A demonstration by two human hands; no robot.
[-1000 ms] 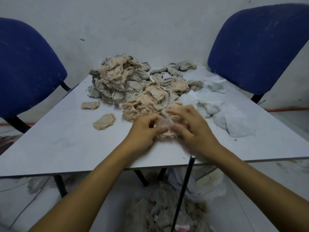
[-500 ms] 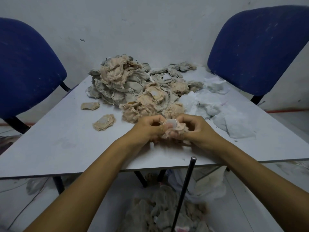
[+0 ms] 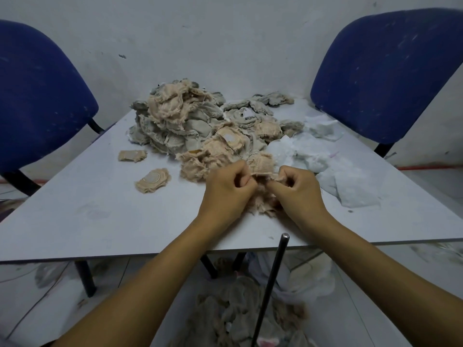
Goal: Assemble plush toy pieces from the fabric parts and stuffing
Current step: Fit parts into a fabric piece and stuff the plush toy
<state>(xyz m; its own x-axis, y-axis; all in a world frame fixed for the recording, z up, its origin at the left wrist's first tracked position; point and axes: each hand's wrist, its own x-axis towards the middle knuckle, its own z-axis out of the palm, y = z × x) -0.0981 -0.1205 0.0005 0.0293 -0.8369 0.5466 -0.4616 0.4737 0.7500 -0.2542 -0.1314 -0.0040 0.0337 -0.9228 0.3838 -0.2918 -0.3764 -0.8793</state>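
Item: fuzzy peach plush piece (image 3: 263, 169), frayed edges, ribbed backing uppermost. We stretch it left to right, long axis crosswise, above the tabletop (image 3: 100, 216) near edge. Left hand (image 3: 229, 190) and right hand (image 3: 298, 187): fingers curled, pinching opposite ends. Fabric pile (image 3: 195, 126) lies beyond; white stuffing (image 3: 333, 166) to the right.

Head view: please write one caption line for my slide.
Both hands, left hand and right hand, pinch a beige plush piece before the fabric pile.
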